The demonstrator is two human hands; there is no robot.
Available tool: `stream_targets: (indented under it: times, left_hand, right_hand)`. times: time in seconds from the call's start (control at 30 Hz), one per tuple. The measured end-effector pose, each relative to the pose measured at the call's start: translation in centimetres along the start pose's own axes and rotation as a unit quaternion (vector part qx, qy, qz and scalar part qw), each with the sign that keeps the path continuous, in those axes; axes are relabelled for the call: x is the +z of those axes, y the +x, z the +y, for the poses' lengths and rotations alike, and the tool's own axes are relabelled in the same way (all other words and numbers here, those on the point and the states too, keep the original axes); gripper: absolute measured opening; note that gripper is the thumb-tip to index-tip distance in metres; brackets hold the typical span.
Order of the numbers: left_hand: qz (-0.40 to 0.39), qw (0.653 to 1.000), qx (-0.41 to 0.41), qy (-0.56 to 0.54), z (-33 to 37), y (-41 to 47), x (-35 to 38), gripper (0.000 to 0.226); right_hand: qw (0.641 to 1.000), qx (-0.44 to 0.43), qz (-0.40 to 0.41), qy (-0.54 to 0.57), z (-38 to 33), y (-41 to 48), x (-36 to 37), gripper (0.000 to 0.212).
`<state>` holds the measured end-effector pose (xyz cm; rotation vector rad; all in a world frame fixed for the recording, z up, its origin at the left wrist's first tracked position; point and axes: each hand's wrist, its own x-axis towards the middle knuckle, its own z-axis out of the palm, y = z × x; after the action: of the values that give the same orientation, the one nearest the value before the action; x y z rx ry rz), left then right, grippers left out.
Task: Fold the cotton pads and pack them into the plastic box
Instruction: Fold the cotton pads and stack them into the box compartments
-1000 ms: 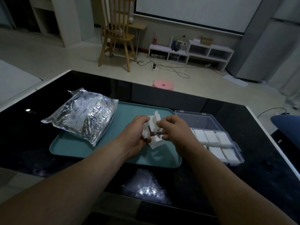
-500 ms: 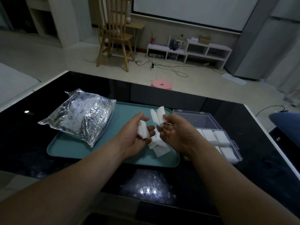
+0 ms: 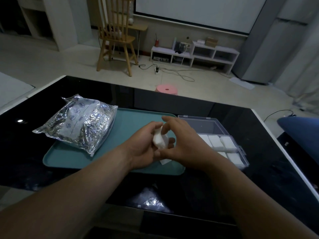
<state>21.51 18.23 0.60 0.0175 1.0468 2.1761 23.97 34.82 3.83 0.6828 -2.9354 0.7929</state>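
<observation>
Closing together since earlier, the left hand [image 3: 144,148] and right hand [image 3: 183,144] are both pinching 1 cotton pad [image 3: 159,141] above the tray [image 3: 138,121]

Folded cotton pad [image 3: 159,141] — white, thick, tilted — pinched between left hand [image 3: 143,145] and right hand [image 3: 183,144]. Clear plastic box [image 3: 240,150] at its 3 o'clock, lid [image 3: 198,124] open toward 12 o'clock; packed pads [image 3: 214,140] lie side by side in its compartments. Flat pad [image 3: 164,161] at 6 o'clock.
</observation>
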Motion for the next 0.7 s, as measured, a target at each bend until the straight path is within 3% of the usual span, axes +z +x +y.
stream_targets:
  times: [0.1, 0.23, 0.43, 0.57, 0.7]
  left_hand:
    - [-0.077, 0.997, -0.010, 0.012, -0.8, -0.1, 1.7, 0.037]
    - [-0.089, 0.996, -0.008, 0.014, -1.5, 0.4, 2.9, 0.043]
    - [-0.098, 0.995, -0.003, 0.037, -2.5, 1.2, 4.8, 0.046]
    - [-0.089, 0.996, 0.002, 0.019, -2.8, 1.5, 5.6, 0.041]
    - [-0.098, 0.995, -0.002, 0.032, -3.3, 1.7, 6.1, 0.053]
  right_hand:
    - [0.994, 0.044, -0.010, 0.103, 0.3, -1.4, -1.2, 0.047]
    - [0.967, 0.076, 0.023, 0.241, 1.6, -3.1, -2.6, 0.047]
    - [0.966, 0.087, -0.019, 0.244, 2.5, -4.8, -3.6, 0.045]
    - [0.964, 0.081, 0.000, 0.254, 2.7, -5.5, -4.5, 0.040]
    - [0.968, 0.083, -0.025, 0.237, 3.3, -6.0, -4.7, 0.042]
